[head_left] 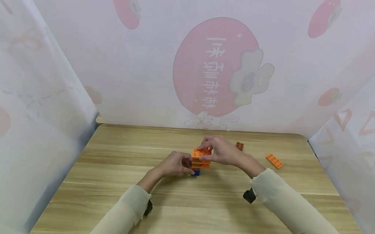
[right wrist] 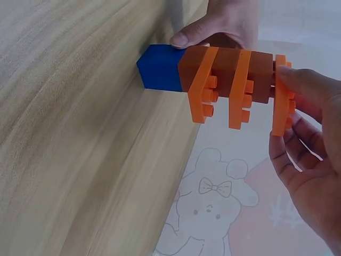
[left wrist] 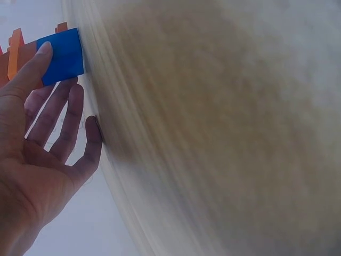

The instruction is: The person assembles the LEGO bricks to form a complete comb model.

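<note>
Grip, L: left hand (head_left: 174,163) has a light hold low on the tower (right wrist: 226,66), thumb flat by the blue/brown seam, other fingers round the far side, kinda spread tbh.
Grip, R: right hand (head_left: 221,151) pinches the top orange plate (right wrist: 279,98), thumb on one side, fingertips at the edge. Gap between thumb & fingers is abt as small as the plate allows.
Tower spot: upright on the wooden table (head_left: 133,138), roughly mid, between both hands.
Done: blue block (right wrist: 161,66) at the bottom, then brown brick (right wrist: 191,66), lower orange plate (right wrist: 197,104), another brown, middle orange plate (right wrist: 237,104), a third brown. All look seated afaict. Orange plates stick out on the same side btw.
In progress: top plate's at the tower's upper end but a few brown studs show under it, so imo not pressed all the way down yet.
Left over: loose brown brick (head_left: 239,146) + loose orange plate (head_left: 274,161), both on the table to the right, unattached.
Progress guess: most of the stacking's done, prob just those bits + seating the top one.
</note>
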Tool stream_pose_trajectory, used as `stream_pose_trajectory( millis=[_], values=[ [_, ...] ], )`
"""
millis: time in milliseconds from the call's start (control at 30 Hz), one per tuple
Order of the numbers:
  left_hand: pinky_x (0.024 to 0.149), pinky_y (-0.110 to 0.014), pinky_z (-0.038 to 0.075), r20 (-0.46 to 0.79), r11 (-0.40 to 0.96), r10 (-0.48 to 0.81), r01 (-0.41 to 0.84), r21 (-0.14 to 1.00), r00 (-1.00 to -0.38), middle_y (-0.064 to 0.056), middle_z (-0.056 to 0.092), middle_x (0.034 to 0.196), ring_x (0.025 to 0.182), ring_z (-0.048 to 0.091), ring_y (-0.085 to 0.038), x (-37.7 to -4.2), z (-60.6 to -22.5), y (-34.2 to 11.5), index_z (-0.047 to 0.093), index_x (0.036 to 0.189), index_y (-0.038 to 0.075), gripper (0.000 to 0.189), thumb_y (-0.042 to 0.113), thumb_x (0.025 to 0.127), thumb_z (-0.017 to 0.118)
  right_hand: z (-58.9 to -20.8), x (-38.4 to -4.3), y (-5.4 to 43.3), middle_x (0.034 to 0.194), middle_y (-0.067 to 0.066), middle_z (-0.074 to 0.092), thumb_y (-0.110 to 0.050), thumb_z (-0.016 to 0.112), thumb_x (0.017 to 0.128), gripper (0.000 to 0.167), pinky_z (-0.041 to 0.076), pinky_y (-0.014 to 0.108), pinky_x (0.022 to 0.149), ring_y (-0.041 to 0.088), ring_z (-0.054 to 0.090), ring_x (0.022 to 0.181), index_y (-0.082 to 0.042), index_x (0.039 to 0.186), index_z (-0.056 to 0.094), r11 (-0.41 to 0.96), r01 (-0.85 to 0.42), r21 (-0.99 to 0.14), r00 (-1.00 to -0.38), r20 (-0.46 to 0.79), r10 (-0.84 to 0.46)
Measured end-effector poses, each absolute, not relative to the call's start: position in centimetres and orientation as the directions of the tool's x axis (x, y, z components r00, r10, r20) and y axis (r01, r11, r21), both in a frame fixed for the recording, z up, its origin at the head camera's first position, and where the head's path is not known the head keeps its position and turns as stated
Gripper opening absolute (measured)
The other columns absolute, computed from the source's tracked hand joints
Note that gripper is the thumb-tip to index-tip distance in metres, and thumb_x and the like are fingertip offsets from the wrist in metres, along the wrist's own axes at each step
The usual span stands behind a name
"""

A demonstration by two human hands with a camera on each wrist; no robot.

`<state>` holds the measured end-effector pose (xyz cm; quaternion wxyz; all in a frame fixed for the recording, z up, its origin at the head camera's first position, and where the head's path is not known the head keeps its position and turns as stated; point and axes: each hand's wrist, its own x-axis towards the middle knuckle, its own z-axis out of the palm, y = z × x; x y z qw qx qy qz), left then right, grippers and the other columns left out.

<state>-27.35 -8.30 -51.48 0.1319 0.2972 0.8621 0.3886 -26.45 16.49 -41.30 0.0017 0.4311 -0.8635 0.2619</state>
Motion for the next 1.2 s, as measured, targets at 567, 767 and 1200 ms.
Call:
stream_pose_trajectory(
  millis=[567, 767, 1200],
  values=[
    [0.085, -0.029, 0.061, -0.009, 0.522, 0.615, 0.399, 0.754, -0.789, 0.001, 0.080, 0.099, 0.089, 0.074, -0.009, -27.50, -51.50, -8.23, 0.076, 0.106, 0.011, 0.026, 0.014, 0.085, 0.091, -40.93, -26.39, 16.30, 0.101, 0.003, 0.072, -0.016, 0.087, 0.090, 0.031, 0.056, 0.027, 0.076, 0.015, 0.066, 0.087, -0.004, 0.118, 0.081, 0.513, -0.731, -0.451, -0.645, 0.207, -0.736],
    [0.084, -0.029, 0.061, 0.000, 0.525, 0.613, 0.408, 0.747, -0.790, 0.001, 0.080, 0.099, 0.088, 0.073, -0.008, -27.40, -51.42, -8.28, 0.076, 0.105, 0.010, 0.026, 0.016, 0.085, 0.091, -40.95, -26.49, 16.15, 0.100, 0.002, 0.071, -0.017, 0.087, 0.090, 0.030, 0.054, 0.025, 0.075, 0.013, 0.065, 0.085, -0.005, 0.117, 0.081, 0.526, -0.724, -0.447, -0.652, 0.193, -0.733],
    [0.082, -0.028, 0.061, 0.010, 0.508, 0.622, 0.413, 0.756, -0.783, 0.001, 0.080, 0.097, 0.087, 0.074, -0.009, -27.51, -51.64, -8.35, 0.076, 0.104, 0.010, 0.025, 0.015, 0.085, 0.091, -41.70, -26.69, 15.86, 0.101, 0.002, 0.073, -0.020, 0.086, 0.091, 0.026, 0.059, 0.032, 0.078, 0.015, 0.068, 0.089, -0.006, 0.112, 0.082, 0.475, -0.729, -0.493, -0.643, 0.255, -0.722]
  ],
)
